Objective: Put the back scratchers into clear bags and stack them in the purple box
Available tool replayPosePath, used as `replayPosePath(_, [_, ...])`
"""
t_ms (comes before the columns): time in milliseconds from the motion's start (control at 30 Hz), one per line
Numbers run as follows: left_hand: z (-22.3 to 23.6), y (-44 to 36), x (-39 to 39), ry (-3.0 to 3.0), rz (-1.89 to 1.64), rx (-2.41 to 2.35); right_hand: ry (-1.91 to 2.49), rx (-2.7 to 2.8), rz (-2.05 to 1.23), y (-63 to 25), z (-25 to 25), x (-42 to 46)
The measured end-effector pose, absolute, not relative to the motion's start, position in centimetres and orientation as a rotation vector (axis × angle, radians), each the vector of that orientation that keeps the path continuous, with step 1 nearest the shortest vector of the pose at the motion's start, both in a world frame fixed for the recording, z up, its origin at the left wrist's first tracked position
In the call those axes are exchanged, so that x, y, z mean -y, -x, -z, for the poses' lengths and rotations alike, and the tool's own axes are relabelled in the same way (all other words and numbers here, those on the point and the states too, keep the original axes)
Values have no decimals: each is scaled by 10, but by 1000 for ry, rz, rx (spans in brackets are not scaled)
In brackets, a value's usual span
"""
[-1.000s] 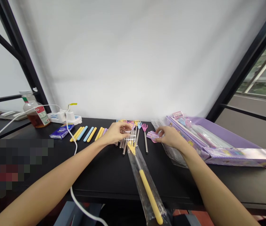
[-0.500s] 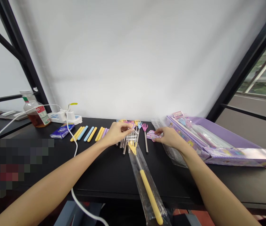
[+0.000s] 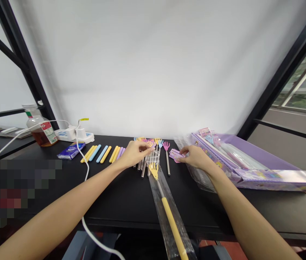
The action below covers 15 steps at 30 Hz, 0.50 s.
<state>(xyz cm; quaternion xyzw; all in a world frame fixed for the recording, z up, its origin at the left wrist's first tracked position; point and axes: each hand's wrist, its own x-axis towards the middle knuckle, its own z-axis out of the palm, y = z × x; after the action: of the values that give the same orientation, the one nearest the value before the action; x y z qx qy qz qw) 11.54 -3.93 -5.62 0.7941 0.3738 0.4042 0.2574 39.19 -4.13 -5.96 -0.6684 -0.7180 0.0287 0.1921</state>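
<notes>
My left hand (image 3: 134, 153) pinches the top end of a clear plastic bag (image 3: 166, 187). Inside that bag lies a back scratcher (image 3: 172, 224) with a yellow hand-shaped head and yellow handle, slanting toward me over the table edge. In my right hand (image 3: 195, 157) is the edge of a small pink-purple printed card (image 3: 174, 155), held between thumb and fingers just above the table. Between my hands lies a pink scratcher head (image 3: 166, 146) on a metal rod. More scratcher heads in yellow, blue and pink are partly hidden behind my left hand.
Yellow, blue and purple handles (image 3: 105, 154) lie in a row at left, near a blue packet (image 3: 71, 150), a power strip (image 3: 86, 137) and a glass bottle (image 3: 41, 126). A white cable (image 3: 87, 173) crosses the table. An open purple box (image 3: 231, 144) with bagged items stands at right.
The bag with the yellow back scratcher has shifted slightly to the right and down. The card in my right hand has turned a little. Both hands stay nearly in place.
</notes>
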Motion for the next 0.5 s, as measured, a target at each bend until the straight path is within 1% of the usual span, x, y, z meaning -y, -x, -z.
replayPosePath(300, [59,-117,36,-2066,-1122,-1035,1784,1874,4,-393,65,37])
replayPosePath(500, [62,-117,33,-2044,-1114,-1021,1692,1682,-174,-386,54,44])
